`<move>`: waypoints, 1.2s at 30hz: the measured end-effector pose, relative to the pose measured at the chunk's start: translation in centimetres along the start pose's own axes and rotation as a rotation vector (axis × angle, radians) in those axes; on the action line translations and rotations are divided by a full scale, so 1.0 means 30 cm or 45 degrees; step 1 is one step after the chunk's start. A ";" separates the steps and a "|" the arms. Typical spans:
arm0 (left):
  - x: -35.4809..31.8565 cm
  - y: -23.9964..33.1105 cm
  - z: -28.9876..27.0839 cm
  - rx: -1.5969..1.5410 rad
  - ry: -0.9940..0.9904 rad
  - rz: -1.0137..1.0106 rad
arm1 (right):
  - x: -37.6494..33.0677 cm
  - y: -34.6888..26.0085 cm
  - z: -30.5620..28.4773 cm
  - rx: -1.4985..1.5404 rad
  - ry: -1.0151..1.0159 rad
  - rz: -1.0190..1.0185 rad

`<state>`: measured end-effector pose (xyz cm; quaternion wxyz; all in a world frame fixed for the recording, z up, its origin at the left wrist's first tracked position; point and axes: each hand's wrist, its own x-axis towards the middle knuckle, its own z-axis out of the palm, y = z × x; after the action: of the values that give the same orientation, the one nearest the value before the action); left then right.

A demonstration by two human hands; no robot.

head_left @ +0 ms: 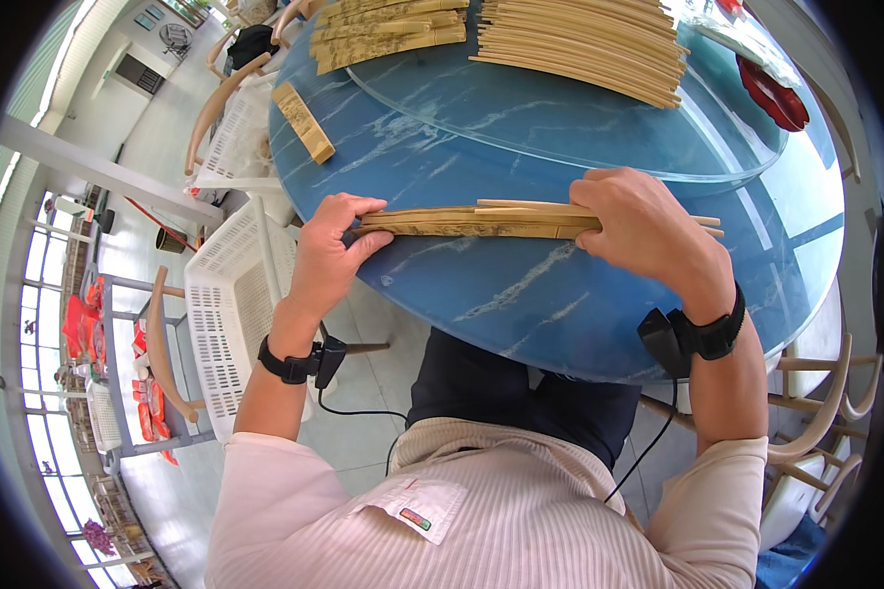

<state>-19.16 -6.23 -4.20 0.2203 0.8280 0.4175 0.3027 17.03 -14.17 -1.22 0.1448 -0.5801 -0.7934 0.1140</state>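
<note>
A long yellow sleeve with a dark printed pattern [462,224] lies level just above or on the near part of the blue table. My left hand [336,250] pinches its left end between thumb and fingers. At its other end, my right hand [643,224] is closed around the sleeve and thin wooden chopsticks [705,227], whose ends stick out to the right. Part of the chopsticks also shows along the sleeve's upper edge, left of my right fingers. How far they reach inside the sleeve is hidden.
On the glass turntable [521,147] lie a row of many chopsticks [580,49] and a pile of yellow sleeves [393,34]. A short yellow packet [304,123] rests at the left. A red dish [771,93] is far right. A white basket [228,324] stands beside the table.
</note>
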 end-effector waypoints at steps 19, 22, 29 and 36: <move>0.186 -0.034 -0.012 -0.915 0.118 -0.363 | 0.004 -0.007 -0.071 0.504 -0.228 0.236; 0.198 -0.038 -0.012 -0.944 0.121 -0.408 | 0.008 -0.018 -0.080 0.548 -0.268 0.278; 0.194 -0.118 0.010 -0.855 0.062 -0.469 | 0.026 -0.036 -0.055 0.576 -0.324 0.370; 0.148 -0.089 -0.009 -0.710 0.061 -0.168 | 0.013 -0.013 -0.015 0.211 -0.019 0.176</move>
<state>-18.76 -1.05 -4.24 0.4487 0.6991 0.3763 0.4103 16.74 -13.92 -0.62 0.1784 -0.6185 -0.7405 0.1933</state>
